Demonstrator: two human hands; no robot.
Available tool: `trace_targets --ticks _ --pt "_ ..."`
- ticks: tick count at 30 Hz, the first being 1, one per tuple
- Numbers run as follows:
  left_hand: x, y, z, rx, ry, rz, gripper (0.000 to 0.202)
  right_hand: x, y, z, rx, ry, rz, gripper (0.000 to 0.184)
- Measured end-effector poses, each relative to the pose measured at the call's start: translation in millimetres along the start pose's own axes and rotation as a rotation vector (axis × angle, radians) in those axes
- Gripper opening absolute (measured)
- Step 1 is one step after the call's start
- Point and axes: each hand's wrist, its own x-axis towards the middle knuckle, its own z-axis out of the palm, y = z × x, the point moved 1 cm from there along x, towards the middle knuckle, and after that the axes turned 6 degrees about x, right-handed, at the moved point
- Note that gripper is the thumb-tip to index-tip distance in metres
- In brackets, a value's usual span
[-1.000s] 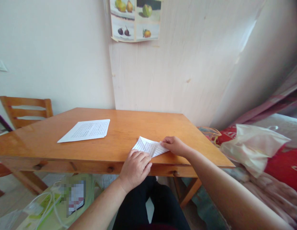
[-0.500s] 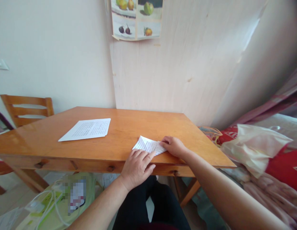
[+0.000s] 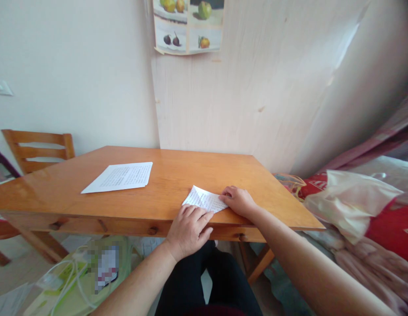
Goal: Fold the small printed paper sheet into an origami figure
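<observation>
A sheet of printed paper [image 3: 207,199], folded with a slanting crease at its left corner, lies near the front edge of the wooden table [image 3: 177,175]. Across the paper's near edge rests my left hand [image 3: 190,228], its fingers stretched out and the thumb apart. At the right end of the sheet, my right hand [image 3: 238,202] has its fingers curled and closed on the paper's edge; its fingertips are partly hidden.
A stack of printed sheets [image 3: 120,177] sits at the table's left. Beyond stands a wooden chair [image 3: 42,151]. Below left, a pale green stool [image 3: 121,263] bears cables. Right of the table are a white plastic bag [image 3: 348,197] and red bags [image 3: 393,228].
Both hands stay almost where they were on the folded paper. The whole view has shifted very slightly.
</observation>
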Motion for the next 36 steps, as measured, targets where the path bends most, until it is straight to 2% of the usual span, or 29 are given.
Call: trace_targets --ticks 11,18,23,30,34,36 --pt "-3.9 -2.6 5.0 -0.026 0.055 0.02 0.035 -1.2 -1.7 0.7 -0.038 -0.005 -0.009 0.024" --pt "-5.6 -4.3 4.9 -0.093 0.105 0.03 0.023 -1.1 -2.9 -1.0 -0.07 -0.013 -0.01 0.025" --pt "-5.8 -9.4 7.8 -0.134 0.151 -0.03 0.018 -2.0 -2.9 -1.3 -0.078 -0.013 -0.008 0.026" --pt "6.6 0.0 1.7 -0.004 0.04 -0.073 0.034 -1.7 -2.1 -0.4 -0.085 -0.005 -0.017 0.026" --pt "19.1 10.5 -0.4 0.013 0.002 -0.057 0.03 -1.6 -1.5 0.3 -0.09 -0.001 -0.025 0.026" --pt "23.2 14.1 2.0 0.002 -0.004 -0.033 0.036 -1.5 -1.0 0.4 -0.09 0.001 -0.032 0.026"
